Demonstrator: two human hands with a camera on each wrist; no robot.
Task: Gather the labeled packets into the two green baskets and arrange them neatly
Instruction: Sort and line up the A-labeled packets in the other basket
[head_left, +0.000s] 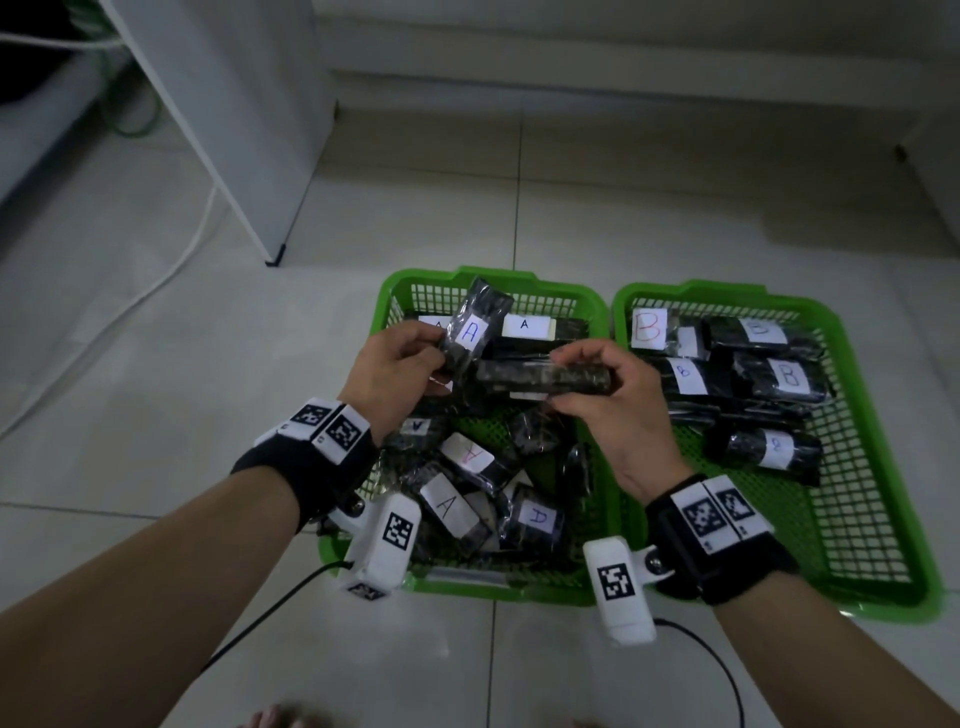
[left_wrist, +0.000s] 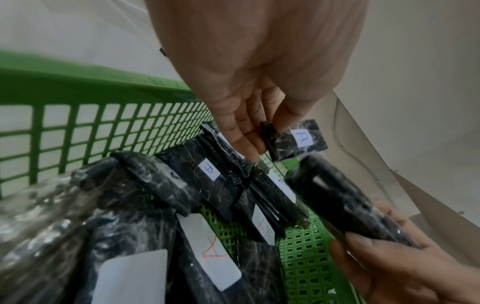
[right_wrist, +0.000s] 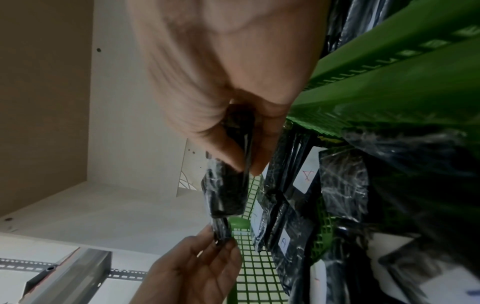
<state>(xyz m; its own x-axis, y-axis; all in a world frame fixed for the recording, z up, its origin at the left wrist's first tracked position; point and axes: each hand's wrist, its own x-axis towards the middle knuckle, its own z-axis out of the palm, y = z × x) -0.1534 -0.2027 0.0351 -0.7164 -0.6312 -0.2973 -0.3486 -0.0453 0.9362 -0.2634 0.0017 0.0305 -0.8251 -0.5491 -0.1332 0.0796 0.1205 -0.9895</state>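
Two green baskets set side by side on tiled floor. L basket (head_left: 395, 291) filled w/ black plastic-wrapped packets, white labels handwritten "A" in blue, black or red ink; packets lie jumbled, overlapping, esp. near end. R basket (head_left: 883, 467) holds packets (head_left: 789, 382) labelled "B", blue ink, plus one large red "B" label (head_left: 649, 328) at far-left corner; these lie in rough rows at far end. Left hand (head_left: 397, 371) raised over L basket, grip pinched on a packet (head_left: 475, 332), blue "A" label facing up, packet tilted upright. Right hand (head_left: 610, 400) beside it, grip closed on another packet (head_left: 543, 378) held flat, label not seen. The two held packets nearly touching.
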